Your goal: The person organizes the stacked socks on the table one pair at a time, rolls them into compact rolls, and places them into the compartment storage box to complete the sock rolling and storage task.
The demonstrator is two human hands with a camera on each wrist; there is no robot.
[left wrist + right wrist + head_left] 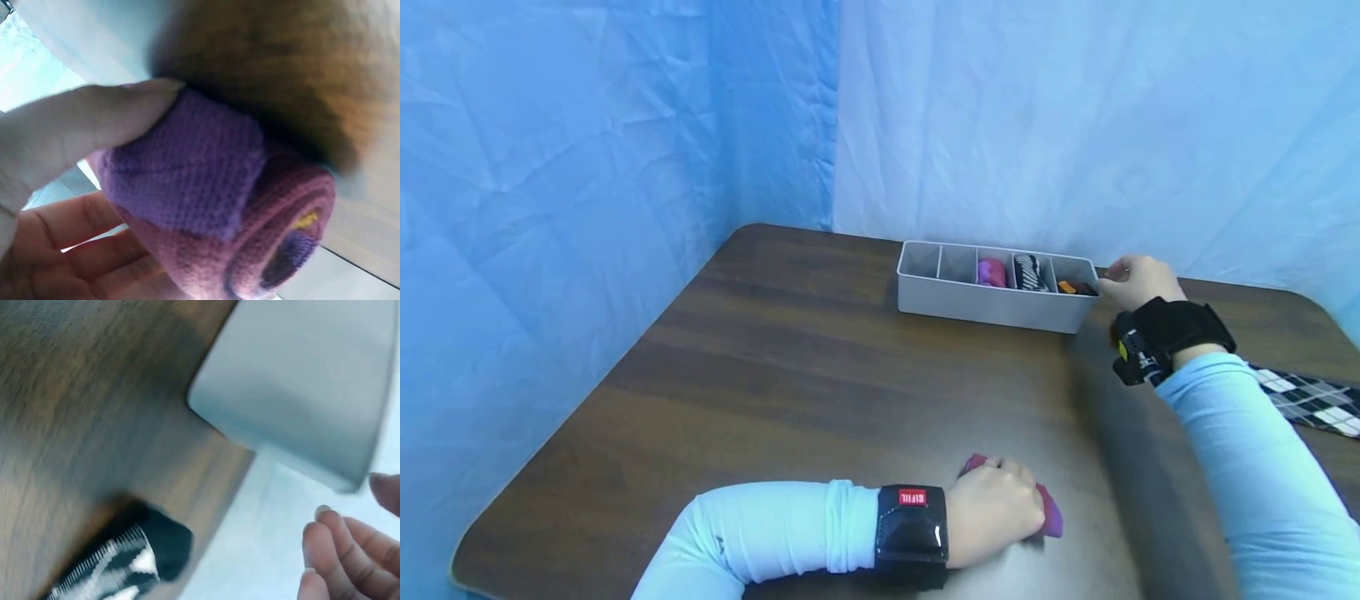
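My left hand grips a rolled sock, knit in pink and purple, near the front of the table. In the left wrist view the thumb presses its purple flap, and a bit of yellow shows inside the roll. At the back stands a grey divided organizer box. Close by its right end is my right hand, holding nothing, fingers loosely bent. The right wrist view has those fingertips right by the box's end wall.
Inside the box lie a pink-purple rolled sock, a black-and-white striped rolled one and a dark roll with orange. A flat argyle sock lies right, partly behind the right arm. Blue sheeting hangs behind the wooden table.
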